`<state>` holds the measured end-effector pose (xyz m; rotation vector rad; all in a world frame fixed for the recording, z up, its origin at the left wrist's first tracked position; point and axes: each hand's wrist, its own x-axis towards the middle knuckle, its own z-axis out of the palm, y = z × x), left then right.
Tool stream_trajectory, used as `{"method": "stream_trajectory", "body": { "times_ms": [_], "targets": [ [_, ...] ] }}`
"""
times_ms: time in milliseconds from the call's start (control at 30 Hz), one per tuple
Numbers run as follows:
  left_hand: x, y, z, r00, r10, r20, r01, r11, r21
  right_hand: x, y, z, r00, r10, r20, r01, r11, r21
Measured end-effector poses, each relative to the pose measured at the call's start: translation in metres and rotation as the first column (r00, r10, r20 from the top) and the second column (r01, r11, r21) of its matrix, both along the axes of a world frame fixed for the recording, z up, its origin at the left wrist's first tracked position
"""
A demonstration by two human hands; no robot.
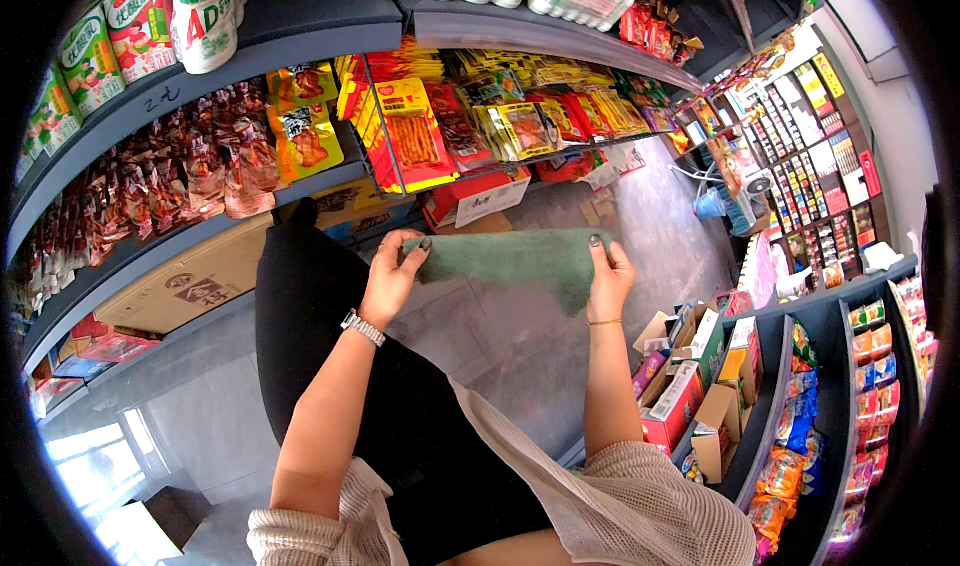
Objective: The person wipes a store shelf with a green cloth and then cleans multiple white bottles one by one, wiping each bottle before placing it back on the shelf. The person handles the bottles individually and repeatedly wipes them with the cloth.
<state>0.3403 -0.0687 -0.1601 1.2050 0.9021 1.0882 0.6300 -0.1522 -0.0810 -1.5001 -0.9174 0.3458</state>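
Observation:
A green cloth (510, 258) is stretched between my two hands over the floor, its lower right corner hanging loose. My left hand (394, 269) pinches its left end, thumb on top; a metal watch sits on that wrist. At the other end, my right hand (609, 277) grips the cloth between thumb and fingers, with a thin bracelet below. Beyond the cloth, a wire basket (382, 130) on the shelf holds several packaged snacks, among them a red and yellow packet (412, 130).
Shelves on the left carry hanging meat-snack packets (202, 153) and white drink bottles (204, 18). A cardboard box (187, 273) lies on the low shelf. To the right, opened cartons (716, 416) and bagged snacks (780, 476) fill a rack. Grey tiled floor (495, 371) runs between.

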Motion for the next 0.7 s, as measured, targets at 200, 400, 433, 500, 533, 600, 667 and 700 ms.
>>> {"method": "stream_trajectory", "body": {
  "times_ms": [200, 400, 433, 500, 533, 600, 667, 700],
  "targets": [
    [-0.002, -0.007, 0.007, 0.973, 0.107, -0.204, -0.095, 0.993, 0.066, -0.023, 0.001, 0.000, 0.971, 0.199, -0.132, -0.210, 0.975, -0.071],
    [0.001, -0.009, -0.001, 0.964, 0.106, -0.242, -0.101, 0.994, 0.033, -0.059, 0.007, -0.005, 0.903, 0.386, -0.187, -0.398, 0.917, -0.028],
    [0.002, -0.010, 0.006, 0.971, 0.082, -0.227, -0.082, 0.997, 0.006, -0.075, 0.007, -0.006, 0.893, 0.438, -0.108, -0.446, 0.893, -0.065],
    [0.003, -0.015, 0.020, 0.990, -0.016, -0.138, -0.002, 0.992, -0.126, -0.098, 0.007, -0.016, 0.801, 0.596, 0.059, -0.564, 0.784, -0.258],
    [0.005, -0.018, 0.026, 0.998, -0.043, -0.043, 0.035, 0.984, -0.173, -0.117, 0.008, -0.019, 0.737, 0.674, -0.045, -0.670, 0.720, -0.183],
    [0.008, -0.016, -0.009, 1.000, 0.016, -0.019, -0.015, 0.998, 0.064, -0.145, 0.009, -0.037, 0.687, 0.686, -0.241, -0.715, 0.697, -0.052],
    [0.008, -0.017, -0.011, 0.999, 0.007, -0.035, -0.006, 1.000, 0.012, -0.159, 0.003, -0.046, 0.649, 0.579, -0.494, -0.649, 0.760, 0.038],
    [0.006, -0.017, -0.010, 1.000, 0.014, -0.017, -0.014, 1.000, 0.021, -0.166, 0.002, -0.046, 0.647, 0.519, -0.559, -0.600, 0.799, 0.048]
  ]
}}
